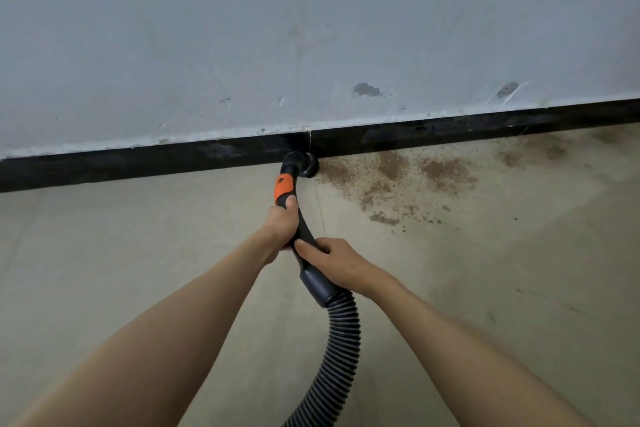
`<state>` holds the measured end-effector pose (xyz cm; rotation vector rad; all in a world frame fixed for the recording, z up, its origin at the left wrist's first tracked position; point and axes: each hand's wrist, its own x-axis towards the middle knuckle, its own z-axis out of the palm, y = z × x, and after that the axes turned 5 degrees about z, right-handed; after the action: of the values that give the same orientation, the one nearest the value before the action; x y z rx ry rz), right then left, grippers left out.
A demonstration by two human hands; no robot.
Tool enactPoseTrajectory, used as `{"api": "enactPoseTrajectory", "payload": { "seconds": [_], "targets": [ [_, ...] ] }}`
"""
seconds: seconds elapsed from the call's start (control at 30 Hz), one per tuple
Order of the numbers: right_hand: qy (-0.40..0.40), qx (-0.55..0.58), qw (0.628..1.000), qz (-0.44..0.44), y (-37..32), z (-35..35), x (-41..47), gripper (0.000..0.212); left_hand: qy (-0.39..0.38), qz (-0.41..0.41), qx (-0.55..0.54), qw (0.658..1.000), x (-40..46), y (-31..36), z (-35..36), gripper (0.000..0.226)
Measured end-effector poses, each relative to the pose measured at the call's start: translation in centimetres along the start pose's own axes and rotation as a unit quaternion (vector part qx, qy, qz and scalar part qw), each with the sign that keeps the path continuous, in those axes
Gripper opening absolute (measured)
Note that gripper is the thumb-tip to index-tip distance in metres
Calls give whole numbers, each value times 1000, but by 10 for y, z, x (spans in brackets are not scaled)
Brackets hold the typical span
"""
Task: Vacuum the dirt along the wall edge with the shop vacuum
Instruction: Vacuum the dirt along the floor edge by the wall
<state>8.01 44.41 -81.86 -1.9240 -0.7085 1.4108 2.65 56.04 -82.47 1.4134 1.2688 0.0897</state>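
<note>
Nearest to us, our two bare forearms reach forward from the bottom corners, and between them the ribbed black hose (341, 350) curves up from the lower edge over the pale floor (121, 253). The hose ends in a smooth dark cuff (320, 286), which joins the black wand (304, 229) of the shop vacuum.

Our right hand (337, 262) grips the wand just above that cuff, fingers curled round it and the thumb lying along its top. Our left hand (282, 224) holds the wand a little farther on, wrapped round it with the thumb pointing up toward the orange band (283, 186). The two hands sit close together, nearly touching, one behind the other along the tube.

Beyond the orange band the wand bends into a black nozzle (300, 165), which rests on the floor right against the black baseboard (138, 166), at the spot where a thin vertical seam shows in the board.

Just to the right of the nozzle, brown dirt (408, 177) lies scattered on the floor along the foot of the baseboard, thickest in a few patches and thinning to loose specks toward us and farther right. Left of the nozzle the floor by the baseboard looks plain.

Above the baseboard rises the grey wall (311, 28), with chipped spots and scuffs low down near its bottom edge.
</note>
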Motion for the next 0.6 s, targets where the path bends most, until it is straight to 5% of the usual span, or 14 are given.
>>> {"api": "enactPoseTrajectory", "payload": {
  "seconds": [0.27,0.6],
  "targets": [
    [27,15,1000,-3,26,-36,-8,33,-35,11,31,999,5,14,45,51],
    [-18,-44,999,3,-1,-9,-2,38,10,0,-31,999,2,-7,1,47]
  ]
}}
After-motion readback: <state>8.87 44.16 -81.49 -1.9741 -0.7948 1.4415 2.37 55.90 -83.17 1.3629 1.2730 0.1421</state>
